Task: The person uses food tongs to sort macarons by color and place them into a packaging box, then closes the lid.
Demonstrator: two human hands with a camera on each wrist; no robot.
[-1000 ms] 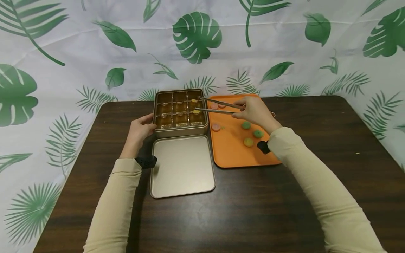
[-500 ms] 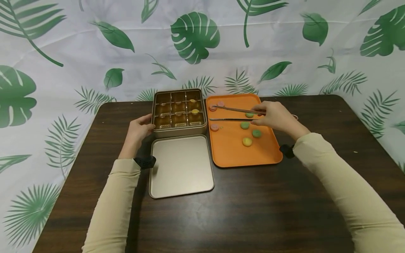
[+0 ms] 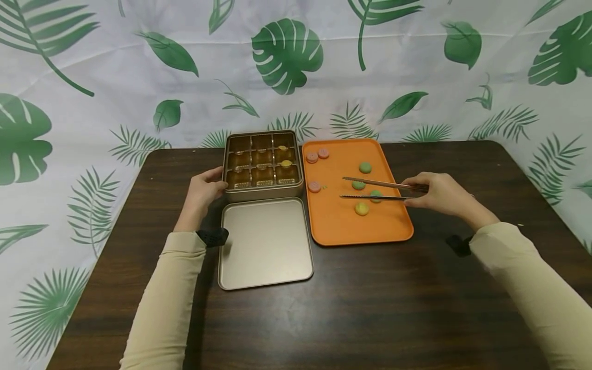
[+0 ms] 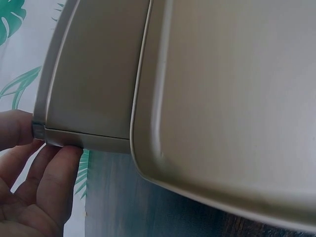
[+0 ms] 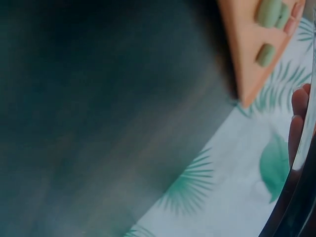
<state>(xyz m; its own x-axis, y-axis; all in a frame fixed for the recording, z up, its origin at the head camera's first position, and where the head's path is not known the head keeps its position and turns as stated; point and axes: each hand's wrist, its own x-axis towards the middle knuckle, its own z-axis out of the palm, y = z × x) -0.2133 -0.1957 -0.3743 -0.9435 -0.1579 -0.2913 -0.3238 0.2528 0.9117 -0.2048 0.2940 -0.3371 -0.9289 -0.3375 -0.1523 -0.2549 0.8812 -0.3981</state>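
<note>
- One pair of metal tongs [image 3: 376,190], centre-right of the head view over the orange tray [image 3: 339,226]; long axis nearly level across the frame, tips pointing left, arms spread apart at the tips.
- Pinched at the handle end by the right hand [image 3: 439,195], fingers curled round both arms.
- Seven round sweets on the tray: three green ones (one [image 3: 365,167] near the top, one [image 3: 358,185] just under the upper arm, one [image 3: 376,194] partly behind the lower arm), one yellow-green [image 3: 362,208] below the tongs, three pink [image 3: 314,186] along the left edge.
- One gold tin [image 3: 263,192] left of the tray, nine compartments, two yellow pieces [image 3: 286,163] in the right column.
- Gripped at its left side by the left hand [image 3: 203,192], thumb on the rim.
- One flat lid [image 3: 265,244] lying just below the tin, on the dark wooden table [image 3: 370,308].
</note>
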